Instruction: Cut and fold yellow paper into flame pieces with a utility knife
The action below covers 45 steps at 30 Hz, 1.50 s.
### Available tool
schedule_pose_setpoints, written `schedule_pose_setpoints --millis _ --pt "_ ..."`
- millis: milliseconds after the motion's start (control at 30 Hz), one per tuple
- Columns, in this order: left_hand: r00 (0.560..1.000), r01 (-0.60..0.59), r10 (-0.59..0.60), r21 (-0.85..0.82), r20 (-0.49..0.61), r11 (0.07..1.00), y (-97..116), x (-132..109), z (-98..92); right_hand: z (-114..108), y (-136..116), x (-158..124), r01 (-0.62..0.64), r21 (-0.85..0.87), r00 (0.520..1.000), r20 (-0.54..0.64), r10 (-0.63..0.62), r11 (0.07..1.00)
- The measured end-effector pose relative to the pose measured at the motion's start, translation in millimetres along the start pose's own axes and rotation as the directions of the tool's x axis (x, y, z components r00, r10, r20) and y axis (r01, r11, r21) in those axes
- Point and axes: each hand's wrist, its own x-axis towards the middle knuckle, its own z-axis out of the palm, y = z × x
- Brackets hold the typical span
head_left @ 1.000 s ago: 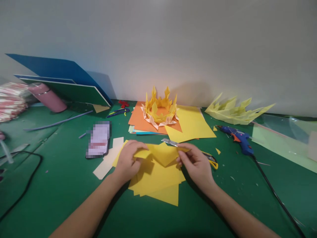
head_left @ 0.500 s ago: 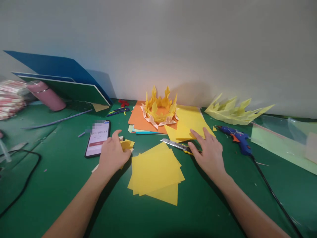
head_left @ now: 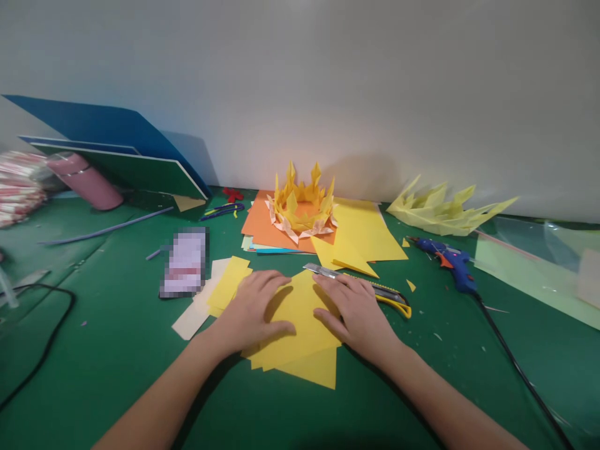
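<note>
A stack of yellow paper squares (head_left: 300, 347) lies on the green table (head_left: 117, 350) in front of me. My left hand (head_left: 255, 312) rests flat on its left part with the fingers spread. My right hand (head_left: 354, 312) lies flat on its right part, fingers stretched out. A yellow utility knife (head_left: 370, 289) with its blade out lies just behind my right hand. Folded yellow pieces (head_left: 229, 287) sit beside my left hand, over white paper strips (head_left: 194, 315).
A phone (head_left: 185, 262) lies left of the stack. Behind are an orange sheet (head_left: 262, 231) bearing a folded yellow paper crown (head_left: 302, 209), a large yellow sheet (head_left: 363, 234), pale yellow folded shapes (head_left: 440, 209), a blue glue gun (head_left: 450, 262) with its cable, leaning boards (head_left: 117, 156), a pink bottle (head_left: 87, 181).
A second ago both hands held a yellow sheet up and folded it. The left hand then set a folded piece down at the left, and both hands came back flat onto the stack.
</note>
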Motion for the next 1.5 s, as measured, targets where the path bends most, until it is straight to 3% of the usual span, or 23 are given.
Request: schedule_pose_setpoints --millis 100,400,633,767,900,1067,1167,1233,1367,1500 --pt "0.996 -0.009 0.009 0.001 0.086 1.000 5.2 0.4 6.1 3.0 1.0 -0.6 -0.013 0.011 1.000 0.027 0.013 1.000" --pt "0.994 0.020 -0.018 -0.014 0.110 1.000 6.3 2.6 5.5 6.8 2.6 -1.5 0.014 0.068 1.000 -0.017 -0.013 0.998" --pt "0.993 0.046 -0.038 -0.069 0.113 0.997 10.8 2.5 4.3 9.8 1.4 -4.1 -0.020 0.305 0.997 -0.069 0.043 0.952" --pt "0.998 0.038 -0.033 -0.088 0.058 0.995 11.1 2.9 5.9 9.7 -0.8 -3.8 -0.079 0.519 0.979 -0.119 0.163 0.851" --pt "0.988 0.082 -0.110 -0.234 -0.108 0.969 8.9 1.9 9.2 13.4 -0.1 -2.0 -0.180 0.758 0.933 -0.069 0.352 0.627" --pt "0.910 0.171 -0.327 -0.488 -0.255 0.856 6.6 3.7 7.3 16.0 4.7 0.1 -0.265 0.909 0.892 0.104 0.441 0.323" --pt "0.850 0.189 -0.464 -0.678 -0.249 0.710 5.3 6.9 4.3 15.6 7.0 0.4 -0.241 0.938 0.874 0.099 0.477 0.248" --pt "0.825 0.193 -0.537 -0.805 -0.177 0.561 5.5 8.3 2.7 15.4 8.2 0.2 -0.218 0.948 0.842 0.063 0.536 0.232" --pt "0.857 0.266 -0.511 -0.908 0.069 0.323 10.5 8.6 0.7 14.3 8.5 0.0 -0.191 0.966 0.768 0.038 0.639 0.172" --pt "0.924 0.315 -0.309 -0.904 0.223 0.289 16.9 7.9 1.5 13.2 5.0 1.2 -0.178 0.974 0.765 0.046 0.642 0.143"
